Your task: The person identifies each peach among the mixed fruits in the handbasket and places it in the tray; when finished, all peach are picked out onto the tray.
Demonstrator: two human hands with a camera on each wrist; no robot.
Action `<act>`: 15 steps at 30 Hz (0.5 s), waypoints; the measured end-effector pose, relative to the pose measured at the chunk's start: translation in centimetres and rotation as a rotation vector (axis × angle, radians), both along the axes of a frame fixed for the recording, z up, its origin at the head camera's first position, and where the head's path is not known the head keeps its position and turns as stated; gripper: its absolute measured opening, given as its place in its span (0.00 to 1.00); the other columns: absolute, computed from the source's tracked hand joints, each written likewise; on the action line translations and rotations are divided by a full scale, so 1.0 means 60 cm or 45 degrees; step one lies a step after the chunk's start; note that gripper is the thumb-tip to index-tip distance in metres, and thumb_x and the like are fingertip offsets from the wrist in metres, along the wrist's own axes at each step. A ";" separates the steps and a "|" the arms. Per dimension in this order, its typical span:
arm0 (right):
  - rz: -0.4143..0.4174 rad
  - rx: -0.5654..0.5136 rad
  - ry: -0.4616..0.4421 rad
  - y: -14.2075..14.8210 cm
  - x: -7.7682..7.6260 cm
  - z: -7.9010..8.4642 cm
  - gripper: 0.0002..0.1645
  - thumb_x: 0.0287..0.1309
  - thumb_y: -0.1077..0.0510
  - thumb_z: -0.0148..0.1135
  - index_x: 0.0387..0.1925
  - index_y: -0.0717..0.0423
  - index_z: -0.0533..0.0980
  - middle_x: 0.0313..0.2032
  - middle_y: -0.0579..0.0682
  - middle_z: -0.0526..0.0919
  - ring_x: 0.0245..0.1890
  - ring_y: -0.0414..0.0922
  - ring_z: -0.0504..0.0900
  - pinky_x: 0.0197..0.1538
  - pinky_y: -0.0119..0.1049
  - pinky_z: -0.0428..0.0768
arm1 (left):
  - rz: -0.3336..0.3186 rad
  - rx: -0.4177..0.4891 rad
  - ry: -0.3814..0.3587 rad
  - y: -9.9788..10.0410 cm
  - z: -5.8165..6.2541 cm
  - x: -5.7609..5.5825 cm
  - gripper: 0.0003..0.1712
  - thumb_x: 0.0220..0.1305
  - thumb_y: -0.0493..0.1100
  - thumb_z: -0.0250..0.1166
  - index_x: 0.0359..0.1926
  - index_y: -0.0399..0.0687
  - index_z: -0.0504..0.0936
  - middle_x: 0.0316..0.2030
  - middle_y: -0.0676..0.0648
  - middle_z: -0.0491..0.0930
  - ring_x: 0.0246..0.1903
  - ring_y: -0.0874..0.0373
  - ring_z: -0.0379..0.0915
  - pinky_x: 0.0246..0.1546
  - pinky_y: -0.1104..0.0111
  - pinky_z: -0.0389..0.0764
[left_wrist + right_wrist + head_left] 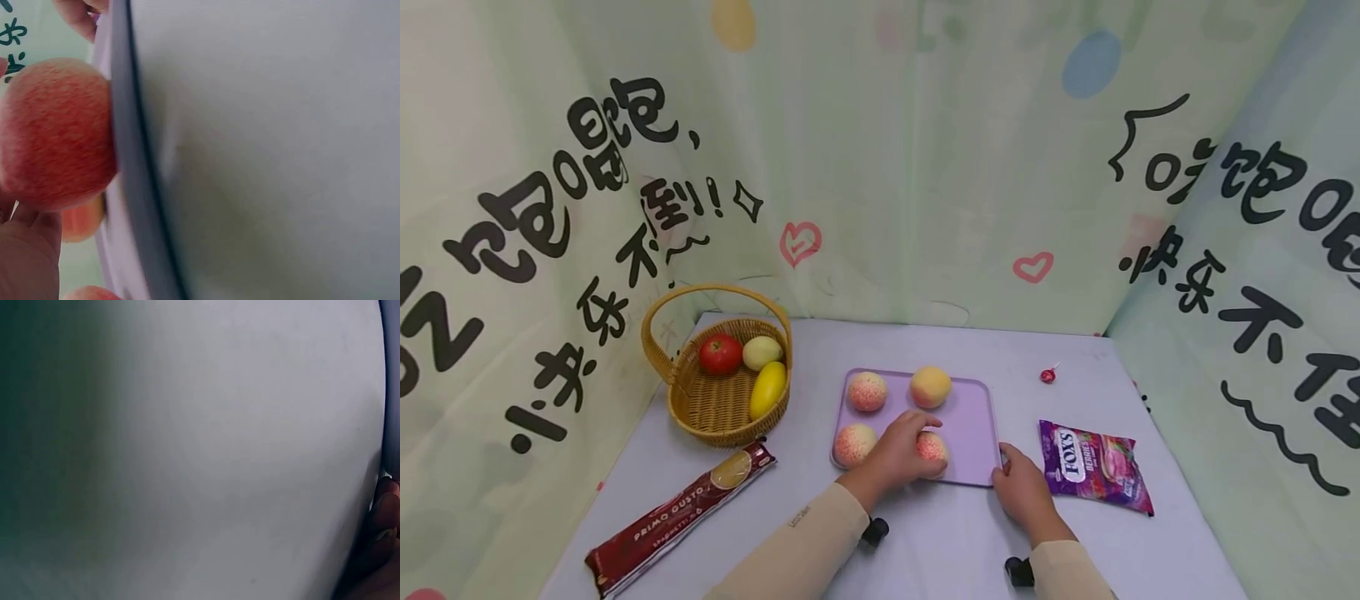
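Note:
A purple tray (972, 433) lies on the table with peaches on it. My left hand (895, 452) grips the speckled peach (933, 447) at the tray's front edge, thumb and fingers around it. In the left wrist view this peach (56, 134) sits right at the tray rim. Two more pinkish peaches, one at back left (867, 391) and one at front left (854, 445), share the tray with a yellower peach (930, 387) behind my hand. At the front right corner, my right hand (1028, 493) holds the tray's edge; its fingers (386, 512) show at the right wrist view's border.
A wicker basket (711, 412) at back left holds a tomato (721, 355), a pale oval fruit (762, 353) and a yellow fruit (768, 390). A spaghetti pack (677, 521) lies before it. Right of the tray are a purple Fox's bag (1096, 467) and a red lollipop (1048, 376).

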State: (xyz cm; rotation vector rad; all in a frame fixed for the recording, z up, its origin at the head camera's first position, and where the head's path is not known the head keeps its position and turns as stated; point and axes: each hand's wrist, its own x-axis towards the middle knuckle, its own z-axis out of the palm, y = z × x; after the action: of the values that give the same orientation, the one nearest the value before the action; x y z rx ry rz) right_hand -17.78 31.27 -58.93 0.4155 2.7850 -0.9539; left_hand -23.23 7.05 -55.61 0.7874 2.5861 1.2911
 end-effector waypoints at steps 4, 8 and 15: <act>0.019 -0.003 -0.020 0.004 -0.004 0.002 0.35 0.69 0.58 0.54 0.74 0.67 0.62 0.35 0.54 0.76 0.36 0.49 0.74 0.41 0.44 0.75 | -0.010 -0.012 0.048 -0.009 0.014 -0.006 0.31 0.57 0.48 0.75 0.62 0.51 0.79 0.62 0.51 0.76 0.63 0.57 0.71 0.65 0.66 0.74; 0.030 -0.027 -0.068 0.010 -0.006 0.008 0.36 0.70 0.57 0.56 0.75 0.65 0.60 0.37 0.55 0.75 0.39 0.49 0.74 0.42 0.42 0.75 | -0.005 -0.007 0.081 -0.032 0.034 -0.012 0.28 0.62 0.48 0.71 0.63 0.52 0.77 0.62 0.52 0.75 0.63 0.57 0.71 0.66 0.62 0.75; 0.084 -0.049 -0.100 0.030 0.000 0.029 0.38 0.70 0.55 0.60 0.75 0.61 0.60 0.40 0.54 0.77 0.38 0.48 0.75 0.41 0.40 0.79 | 0.021 -0.056 0.206 -0.089 0.064 -0.031 0.28 0.67 0.50 0.70 0.65 0.51 0.75 0.64 0.50 0.74 0.63 0.55 0.72 0.67 0.58 0.75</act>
State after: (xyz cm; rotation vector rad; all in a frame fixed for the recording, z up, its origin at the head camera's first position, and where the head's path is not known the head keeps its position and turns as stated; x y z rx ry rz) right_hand -17.78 33.09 -57.21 0.3455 2.6875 -0.9540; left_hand -25.09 1.71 -51.79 0.8993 2.7409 1.2178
